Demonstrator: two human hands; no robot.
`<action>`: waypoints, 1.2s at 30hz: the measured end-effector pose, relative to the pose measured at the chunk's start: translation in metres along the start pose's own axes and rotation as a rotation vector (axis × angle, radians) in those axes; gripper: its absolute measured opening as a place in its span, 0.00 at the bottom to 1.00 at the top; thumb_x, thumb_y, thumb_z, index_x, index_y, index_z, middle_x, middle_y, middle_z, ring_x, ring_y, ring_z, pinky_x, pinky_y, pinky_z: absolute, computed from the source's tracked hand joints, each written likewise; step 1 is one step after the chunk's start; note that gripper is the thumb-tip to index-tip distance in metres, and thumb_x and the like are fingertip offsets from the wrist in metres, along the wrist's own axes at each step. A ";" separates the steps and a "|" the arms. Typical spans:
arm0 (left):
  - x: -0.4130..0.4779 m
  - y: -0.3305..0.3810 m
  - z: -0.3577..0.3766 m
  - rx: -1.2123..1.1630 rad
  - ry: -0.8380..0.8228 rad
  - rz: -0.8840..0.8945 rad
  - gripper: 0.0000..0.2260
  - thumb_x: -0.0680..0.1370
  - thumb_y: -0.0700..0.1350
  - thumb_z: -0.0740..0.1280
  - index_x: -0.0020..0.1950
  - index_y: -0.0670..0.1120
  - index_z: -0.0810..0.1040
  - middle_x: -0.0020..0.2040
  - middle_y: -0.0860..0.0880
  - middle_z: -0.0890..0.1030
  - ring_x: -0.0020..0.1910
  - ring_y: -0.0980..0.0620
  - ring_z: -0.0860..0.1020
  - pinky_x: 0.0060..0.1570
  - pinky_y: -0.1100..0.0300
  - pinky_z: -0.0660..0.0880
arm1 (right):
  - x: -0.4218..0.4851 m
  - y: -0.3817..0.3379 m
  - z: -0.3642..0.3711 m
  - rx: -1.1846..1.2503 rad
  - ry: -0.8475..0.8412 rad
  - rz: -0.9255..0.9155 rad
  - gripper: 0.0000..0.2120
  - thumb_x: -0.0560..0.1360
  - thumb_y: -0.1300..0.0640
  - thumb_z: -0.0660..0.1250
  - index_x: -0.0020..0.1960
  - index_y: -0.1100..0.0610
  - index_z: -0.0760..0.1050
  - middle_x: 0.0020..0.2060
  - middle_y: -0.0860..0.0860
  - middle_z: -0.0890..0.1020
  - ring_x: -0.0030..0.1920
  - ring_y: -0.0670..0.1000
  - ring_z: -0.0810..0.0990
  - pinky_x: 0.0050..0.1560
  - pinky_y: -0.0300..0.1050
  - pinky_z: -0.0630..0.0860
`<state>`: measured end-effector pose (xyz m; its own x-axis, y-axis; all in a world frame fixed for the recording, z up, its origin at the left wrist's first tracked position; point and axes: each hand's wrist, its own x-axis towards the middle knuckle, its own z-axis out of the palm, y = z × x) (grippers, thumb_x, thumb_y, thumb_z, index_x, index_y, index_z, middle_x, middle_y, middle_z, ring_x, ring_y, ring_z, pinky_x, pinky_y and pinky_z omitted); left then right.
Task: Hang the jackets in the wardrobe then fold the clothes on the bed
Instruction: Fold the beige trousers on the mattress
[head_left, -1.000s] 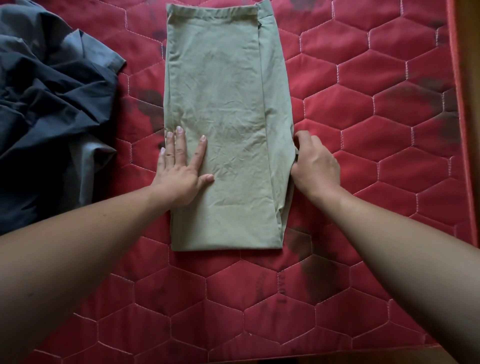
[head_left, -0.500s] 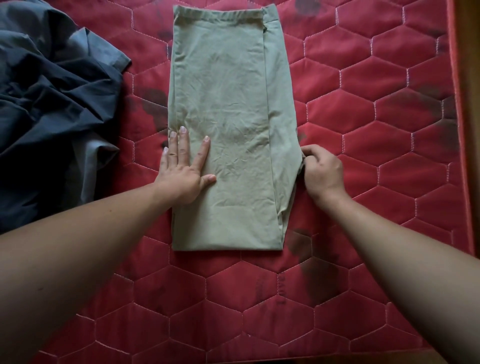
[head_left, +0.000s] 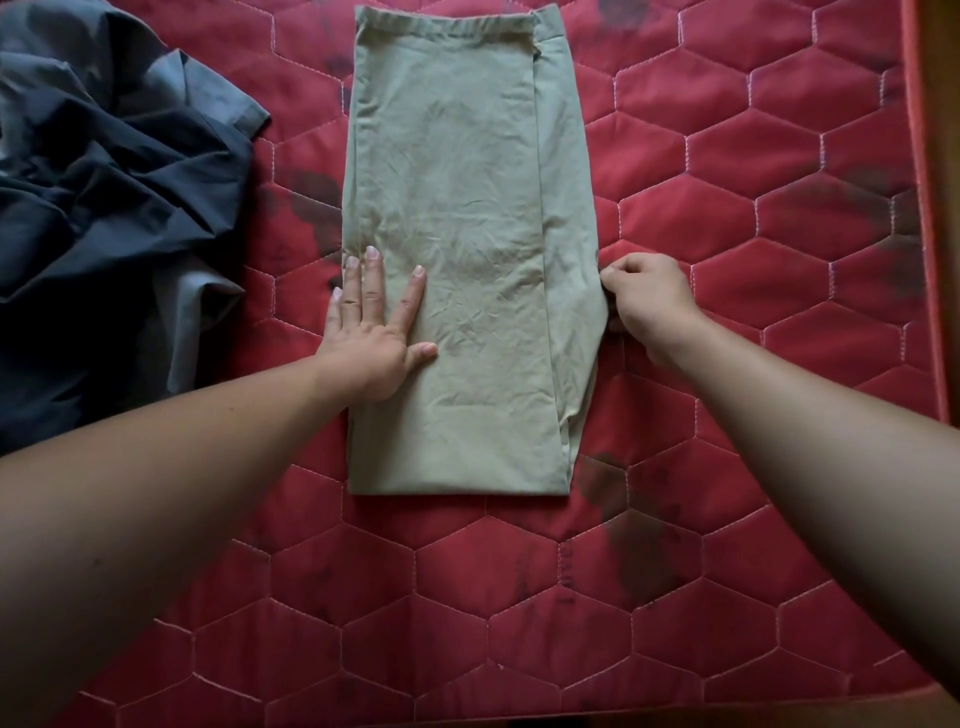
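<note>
Left hand (head_left: 371, 338) flat on 1 folded green garment (head_left: 467, 182), right hand (head_left: 649, 301) pinching its edge.

A bedroom at home: a red mattress (head_left: 727, 156), quilted in hexagons and marked with dark stains, fills the view, with a wooden frame (head_left: 943, 156) along its right edge. A folded green garment (head_left: 457, 208) lies mid-mattress, crumpled dark clothes (head_left: 104, 208) far left.

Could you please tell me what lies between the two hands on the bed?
In the head view, only the folded olive-green pants lie between them: the left hand presses flat on their left side and the right hand pinches their right edge.
</note>
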<state>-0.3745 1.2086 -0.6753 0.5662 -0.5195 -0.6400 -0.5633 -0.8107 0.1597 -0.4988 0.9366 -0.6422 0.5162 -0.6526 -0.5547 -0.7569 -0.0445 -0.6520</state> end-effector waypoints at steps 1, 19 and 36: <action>0.000 0.000 0.000 -0.002 0.000 0.000 0.39 0.80 0.66 0.55 0.75 0.63 0.26 0.74 0.44 0.21 0.74 0.43 0.23 0.74 0.44 0.32 | 0.000 0.001 -0.001 0.030 -0.037 0.006 0.11 0.78 0.60 0.65 0.37 0.55 0.77 0.31 0.51 0.79 0.33 0.50 0.77 0.36 0.48 0.77; 0.004 -0.005 0.006 -0.008 0.039 0.016 0.39 0.80 0.66 0.55 0.74 0.64 0.25 0.74 0.43 0.21 0.71 0.46 0.20 0.74 0.43 0.32 | -0.009 0.000 0.004 -0.180 0.178 -0.006 0.05 0.73 0.61 0.64 0.49 0.55 0.75 0.45 0.51 0.78 0.48 0.55 0.77 0.48 0.47 0.71; -0.022 -0.006 0.007 -0.116 0.361 0.145 0.38 0.80 0.59 0.64 0.81 0.62 0.42 0.81 0.42 0.37 0.80 0.41 0.38 0.77 0.43 0.47 | -0.024 0.022 0.038 -0.978 0.019 -0.783 0.41 0.79 0.30 0.44 0.82 0.55 0.45 0.81 0.60 0.48 0.81 0.61 0.45 0.77 0.68 0.44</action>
<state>-0.3884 1.2268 -0.6673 0.6727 -0.6751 -0.3027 -0.5927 -0.7367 0.3257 -0.5129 0.9794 -0.6631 0.9615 -0.2079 -0.1797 -0.2344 -0.9617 -0.1417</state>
